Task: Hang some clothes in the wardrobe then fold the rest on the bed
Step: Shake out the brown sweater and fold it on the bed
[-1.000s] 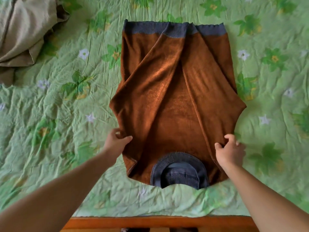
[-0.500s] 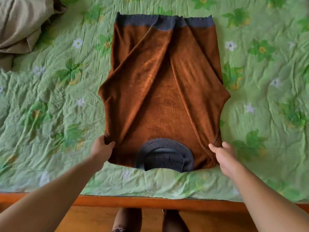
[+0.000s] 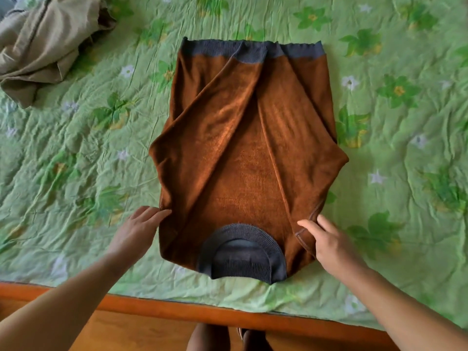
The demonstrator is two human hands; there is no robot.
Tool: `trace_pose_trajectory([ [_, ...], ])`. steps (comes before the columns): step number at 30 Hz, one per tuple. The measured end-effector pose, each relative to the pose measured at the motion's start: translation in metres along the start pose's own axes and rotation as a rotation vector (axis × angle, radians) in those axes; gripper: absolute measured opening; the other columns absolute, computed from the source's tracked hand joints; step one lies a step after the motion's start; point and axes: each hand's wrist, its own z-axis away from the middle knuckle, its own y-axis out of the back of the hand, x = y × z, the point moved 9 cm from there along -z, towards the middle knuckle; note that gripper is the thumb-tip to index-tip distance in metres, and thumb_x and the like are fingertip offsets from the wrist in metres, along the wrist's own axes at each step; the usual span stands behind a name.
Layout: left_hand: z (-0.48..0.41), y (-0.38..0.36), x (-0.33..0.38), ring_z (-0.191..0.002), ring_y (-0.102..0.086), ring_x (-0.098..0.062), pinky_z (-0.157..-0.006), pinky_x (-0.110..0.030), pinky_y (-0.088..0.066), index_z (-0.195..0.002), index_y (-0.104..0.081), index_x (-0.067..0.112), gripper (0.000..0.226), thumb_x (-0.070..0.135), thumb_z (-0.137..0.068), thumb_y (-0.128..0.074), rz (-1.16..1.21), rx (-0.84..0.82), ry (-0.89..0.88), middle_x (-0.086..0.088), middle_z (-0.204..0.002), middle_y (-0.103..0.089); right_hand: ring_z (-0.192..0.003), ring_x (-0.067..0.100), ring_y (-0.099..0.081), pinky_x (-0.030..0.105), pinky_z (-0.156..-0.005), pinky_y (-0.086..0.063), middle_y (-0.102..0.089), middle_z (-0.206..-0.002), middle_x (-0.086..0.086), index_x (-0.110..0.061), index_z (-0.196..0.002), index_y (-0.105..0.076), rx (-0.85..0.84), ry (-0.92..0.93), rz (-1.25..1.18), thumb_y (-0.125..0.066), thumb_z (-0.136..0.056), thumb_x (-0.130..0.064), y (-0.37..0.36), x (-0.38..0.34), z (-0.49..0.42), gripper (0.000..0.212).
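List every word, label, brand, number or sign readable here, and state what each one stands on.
No text can be read anywhere.
rust-brown knitted sweater: no print or lettering, and none shows inside its grey ribbed collar.
green flower-patterned bedsheet: only leaves and blossoms, no writing.
crumpled beige garment: no tag or lettering visible.
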Motion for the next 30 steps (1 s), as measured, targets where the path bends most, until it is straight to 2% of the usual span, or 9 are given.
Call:
trace_pose_trajectory([
  [3,-0.015,0.016,-0.003,-0.098,-0.062,-0.034,-0.069,-0.047,-0.059,-0.11,-0.074,0.018,0.043,0.009,-0.07,-0.09,-0.029,0.079,-0.039,-0.003,-0.103,-0.063,-0.079,0.037,-0.054,0.047,-0.068,-0.056,-0.053,-0.102,0.012,-0.016,-0.106,-0.074,0.088,0.073,0.123,-0.054,-0.072,0.009,0.022,0.002,-0.014,0.047],
  [7,-0.048,0.05,-0.008,-0.114,-0.056,-0.036,-0.092,-0.055,-0.05,-0.109,-0.07,0.015,0.026,0.006,-0.085,-0.074,0.173,0.159,-0.019,-0.009,-0.117,-0.061,-0.119,0.044,-0.055,0.05,-0.101,-0.047,-0.057,-0.127,0.021,-0.008,-0.105,-0.07,0.092,0.006,-0.006,-0.059,-0.063,0.017,0.055,0.015,-0.045,0.051],
  [11,-0.131,0.093,-0.045,-0.077,-0.061,-0.028,-0.064,-0.032,-0.042,-0.1,-0.058,0.025,0.025,0.001,-0.092,-0.055,0.558,0.186,0.37,0.0,-0.083,-0.064,-0.09,0.043,-0.068,0.039,-0.072,-0.046,-0.072,-0.096,0.024,-0.015,-0.116,-0.066,0.092,-0.381,-0.244,-0.062,-0.087,-0.002,0.094,0.054,-0.126,0.032],
  [15,-0.217,0.109,-0.071,-0.104,-0.062,-0.029,-0.081,-0.037,-0.05,-0.125,-0.055,0.018,0.028,0.018,-0.098,-0.058,0.581,0.2,0.569,-0.01,-0.119,-0.065,-0.117,0.046,-0.055,0.048,-0.091,-0.046,-0.059,-0.126,0.028,-0.009,-0.135,-0.051,0.19,-0.614,-0.166,-0.064,-0.095,-0.027,0.122,0.082,-0.206,0.045],
  [18,-0.23,0.103,-0.041,-0.123,-0.046,-0.033,-0.102,-0.051,-0.045,-0.138,-0.046,0.024,0.049,0.03,-0.092,-0.06,0.247,0.148,0.429,-0.012,-0.134,-0.047,-0.11,0.044,-0.053,0.051,-0.087,-0.047,-0.056,-0.118,0.023,-0.01,-0.127,-0.057,0.217,-0.336,0.154,-0.069,-0.088,-0.034,0.112,0.035,-0.221,0.048],
  [21,-0.205,0.065,0.017,-0.122,-0.048,-0.029,-0.105,-0.053,-0.041,-0.138,-0.045,0.031,0.065,0.057,-0.08,-0.054,-0.104,0.03,-0.002,-0.003,-0.129,-0.045,-0.116,0.034,-0.048,0.047,-0.092,-0.042,-0.052,-0.123,0.009,-0.021,-0.132,-0.055,-0.111,0.07,0.382,-0.064,-0.085,-0.057,0.042,-0.017,-0.192,0.06],
  [23,-0.182,0.031,0.02,-0.13,-0.045,-0.03,-0.112,-0.059,-0.03,-0.146,-0.043,0.03,0.082,0.061,-0.073,-0.064,-0.276,-0.091,-0.136,-0.005,-0.136,-0.044,-0.13,0.031,-0.038,0.048,-0.103,-0.034,-0.041,-0.138,0.008,-0.026,-0.148,-0.039,-0.274,0.067,0.507,-0.065,-0.088,-0.042,0.012,-0.008,-0.175,0.068],
  [25,-0.178,0.025,0.001,-0.132,-0.044,-0.032,-0.11,-0.059,-0.031,-0.145,-0.048,0.026,0.083,0.039,-0.069,-0.078,-0.316,-0.049,-0.105,-0.01,-0.138,-0.047,-0.124,0.033,-0.041,0.047,-0.1,-0.036,-0.044,-0.134,0.01,-0.021,-0.147,-0.04,-0.221,-0.017,0.568,-0.07,-0.077,-0.013,0.015,0.006,-0.177,0.077],
  [30,-0.199,0.032,-0.004,-0.111,-0.057,-0.034,-0.096,-0.05,-0.045,-0.129,-0.054,0.021,0.053,0.013,-0.08,-0.073,-0.287,0.042,-0.048,-0.008,-0.114,-0.056,-0.09,0.03,-0.056,0.041,-0.077,-0.046,-0.055,-0.094,0.006,-0.013,-0.103,-0.053,-0.179,0.016,0.631,-0.077,-0.059,0.006,0.012,0.004,-0.197,0.053],
])
